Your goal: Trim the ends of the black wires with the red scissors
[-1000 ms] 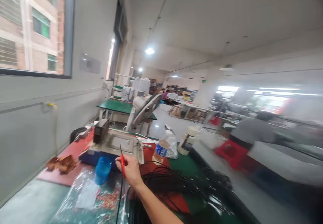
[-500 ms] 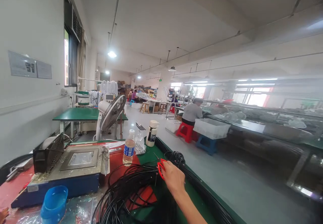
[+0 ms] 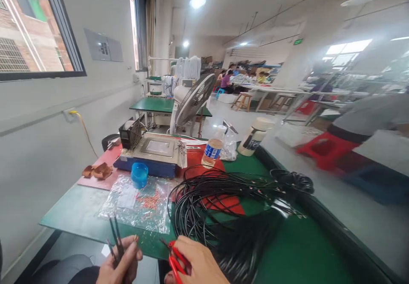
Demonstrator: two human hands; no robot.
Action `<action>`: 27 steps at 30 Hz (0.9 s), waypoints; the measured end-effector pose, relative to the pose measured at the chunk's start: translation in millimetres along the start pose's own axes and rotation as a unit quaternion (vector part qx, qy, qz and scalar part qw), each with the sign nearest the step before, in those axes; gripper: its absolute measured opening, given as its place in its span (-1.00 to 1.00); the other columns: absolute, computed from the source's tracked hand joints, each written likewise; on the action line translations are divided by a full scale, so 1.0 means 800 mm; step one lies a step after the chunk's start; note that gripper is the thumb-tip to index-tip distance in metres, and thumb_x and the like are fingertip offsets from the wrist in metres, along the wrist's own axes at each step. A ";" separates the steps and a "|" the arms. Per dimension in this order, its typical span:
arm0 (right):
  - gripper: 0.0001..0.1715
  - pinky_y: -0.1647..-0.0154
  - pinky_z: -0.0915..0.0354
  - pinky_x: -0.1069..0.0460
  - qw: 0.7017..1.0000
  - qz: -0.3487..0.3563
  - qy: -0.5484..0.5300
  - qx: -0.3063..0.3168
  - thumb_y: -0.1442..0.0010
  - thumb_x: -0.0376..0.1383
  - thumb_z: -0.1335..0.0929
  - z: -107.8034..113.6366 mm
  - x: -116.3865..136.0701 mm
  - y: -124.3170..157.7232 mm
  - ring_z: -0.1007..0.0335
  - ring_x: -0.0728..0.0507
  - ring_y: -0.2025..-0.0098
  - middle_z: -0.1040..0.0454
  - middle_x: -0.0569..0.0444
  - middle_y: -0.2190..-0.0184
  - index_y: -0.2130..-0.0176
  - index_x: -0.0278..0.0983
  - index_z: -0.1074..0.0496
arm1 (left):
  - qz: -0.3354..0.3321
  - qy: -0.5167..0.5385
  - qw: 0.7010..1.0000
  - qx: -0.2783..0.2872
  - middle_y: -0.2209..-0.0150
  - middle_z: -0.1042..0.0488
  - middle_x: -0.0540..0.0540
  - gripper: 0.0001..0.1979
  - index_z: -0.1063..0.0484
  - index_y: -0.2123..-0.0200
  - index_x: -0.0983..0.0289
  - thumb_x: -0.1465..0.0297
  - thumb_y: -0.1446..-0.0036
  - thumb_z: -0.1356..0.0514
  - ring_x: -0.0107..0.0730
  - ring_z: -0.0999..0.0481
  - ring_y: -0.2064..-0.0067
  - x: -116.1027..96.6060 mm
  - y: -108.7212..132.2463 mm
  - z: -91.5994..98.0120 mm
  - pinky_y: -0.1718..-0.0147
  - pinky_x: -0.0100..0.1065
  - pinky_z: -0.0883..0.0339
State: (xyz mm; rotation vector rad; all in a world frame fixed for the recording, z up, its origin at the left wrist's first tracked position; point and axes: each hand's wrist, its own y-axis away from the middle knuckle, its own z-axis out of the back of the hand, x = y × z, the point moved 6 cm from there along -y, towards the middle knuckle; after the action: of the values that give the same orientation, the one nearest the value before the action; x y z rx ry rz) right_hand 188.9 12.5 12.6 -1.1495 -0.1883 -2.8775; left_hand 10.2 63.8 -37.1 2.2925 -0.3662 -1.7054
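Left hand (image 3: pixel 123 265) pinches wires (image 3: pixel 115 241); right hand (image 3: pixel 198 262) grips scissors (image 3: pixel 174 260).

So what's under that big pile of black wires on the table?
Under the black wires a red mat shows through the loops, lying on the green table. Where the wires bunch thickest, near the front edge, whatever lies beneath is covered.

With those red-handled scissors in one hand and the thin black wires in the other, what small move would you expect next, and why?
Probably bringing the red-handled scissors in the right hand over to the upright ends of the thin black wires pinched in the left hand. The two hands sit close together at the near edge of the green table, but the blades and wire ends are apart.
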 end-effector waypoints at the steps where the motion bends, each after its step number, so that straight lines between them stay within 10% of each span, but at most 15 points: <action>1: -0.65 0.52 0.09 0.15 1.000 0.003 -0.002 0.010 0.14 -0.12 -0.44 -0.007 0.003 -0.003 -0.05 0.05 0.51 -0.21 0.24 0.55 0.55 -0.27 -0.24 | 0.003 0.009 1.000 0.001 0.66 -0.40 0.02 -0.58 -0.42 0.36 0.35 0.17 0.25 -0.33 -0.70 -0.04 0.73 0.000 0.000 -0.003 0.71 -0.50 0.24; 27: -0.59 0.60 0.20 0.12 0.999 -0.018 -0.024 0.010 0.07 -0.29 -0.33 -0.028 -0.010 -0.026 0.11 0.09 0.63 0.00 0.24 0.72 0.72 -0.31 -0.02 | -0.117 -0.184 0.972 0.088 0.73 -0.23 -0.04 -0.65 -0.38 0.65 0.27 0.09 0.14 -0.20 -0.51 -0.05 0.66 -0.020 0.000 -0.041 0.68 -0.40 0.07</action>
State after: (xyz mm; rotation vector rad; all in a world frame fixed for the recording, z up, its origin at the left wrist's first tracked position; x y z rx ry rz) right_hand 177.5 30.5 -11.4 -1.2251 -0.2427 -2.8735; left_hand 36.9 70.9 -13.9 2.2010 -0.3387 -2.3138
